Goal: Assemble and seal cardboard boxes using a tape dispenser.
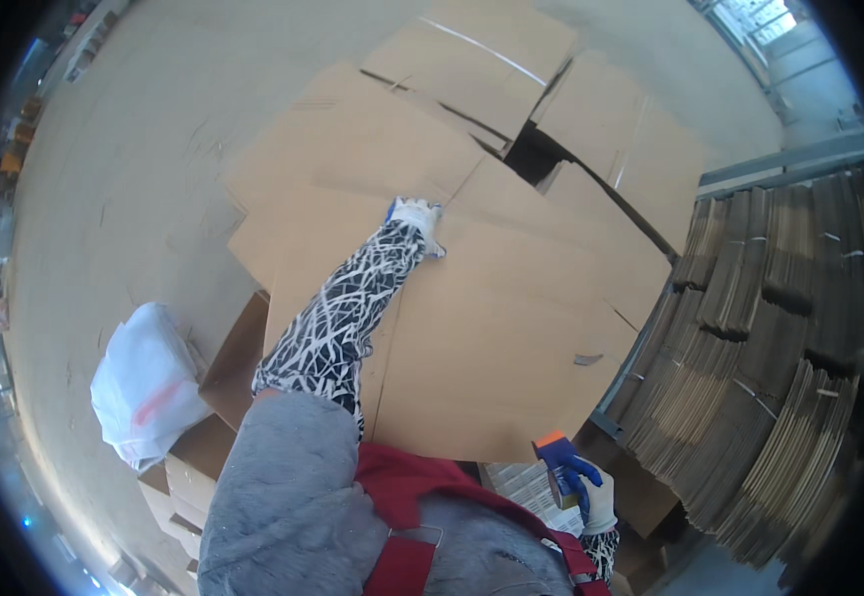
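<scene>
A large flattened cardboard sheet (511, 298) with creases and flaps spreads in front of me. My left hand (417, 221), in a white and blue glove, rests on its middle, close to a crease. The thumb points away from the other fingers, which are partly hidden, and nothing shows in the hand. Low on the right, beside my body, my right hand (596, 494) wears a similar glove. Its fingers wrap round a blue tape dispenser (555, 459) with an orange edge. Black-and-white patterned sleeve covers show on both forearms.
Stacks of bundled flat cardboard (720, 377) stand along the right, by a metal rail (789, 164). At left, a white plastic bag (147, 387) lies by open cardboard boxes (238, 353). A dark gap (536, 154) parts the far flaps. Printed paper (531, 489) shows near my waist.
</scene>
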`<state>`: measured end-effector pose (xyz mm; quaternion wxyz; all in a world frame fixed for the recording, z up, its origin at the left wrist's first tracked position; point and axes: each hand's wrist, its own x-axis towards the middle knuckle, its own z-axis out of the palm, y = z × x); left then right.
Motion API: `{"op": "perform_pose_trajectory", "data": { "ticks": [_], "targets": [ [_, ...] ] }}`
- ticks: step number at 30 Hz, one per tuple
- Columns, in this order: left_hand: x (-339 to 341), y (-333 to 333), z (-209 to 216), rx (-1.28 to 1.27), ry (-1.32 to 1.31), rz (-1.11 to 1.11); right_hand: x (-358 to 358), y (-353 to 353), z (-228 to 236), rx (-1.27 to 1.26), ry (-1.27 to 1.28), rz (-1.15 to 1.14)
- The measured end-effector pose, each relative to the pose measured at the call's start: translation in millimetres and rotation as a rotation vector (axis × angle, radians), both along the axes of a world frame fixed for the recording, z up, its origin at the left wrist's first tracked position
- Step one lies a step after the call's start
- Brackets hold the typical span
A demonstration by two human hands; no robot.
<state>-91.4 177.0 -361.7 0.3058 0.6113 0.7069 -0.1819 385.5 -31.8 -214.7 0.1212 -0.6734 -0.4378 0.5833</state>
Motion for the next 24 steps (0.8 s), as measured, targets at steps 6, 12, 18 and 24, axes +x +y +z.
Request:
{"op": "perform_pose_trajectory", "data": {
  "ticks": [6, 12, 18, 24],
  "targets": [
    [-33, 13, 74, 0.068, 0.057, -0.133, 60, 10, -5, 0.188, 0.138, -0.115],
    [30, -61, 336, 0.012, -0.248, -0.454, 162, 77, 21, 0.467, 0.023, -0.160],
    [88, -142, 415, 0.549, 0.067, -0.667, 166, 138, 69, 0.663, 0.071, -0.097],
    [113, -198, 336, 1.200, 0.167, -0.317, 4, 181, 133, 0.646, 0.316, 0.363]
  ]
}}
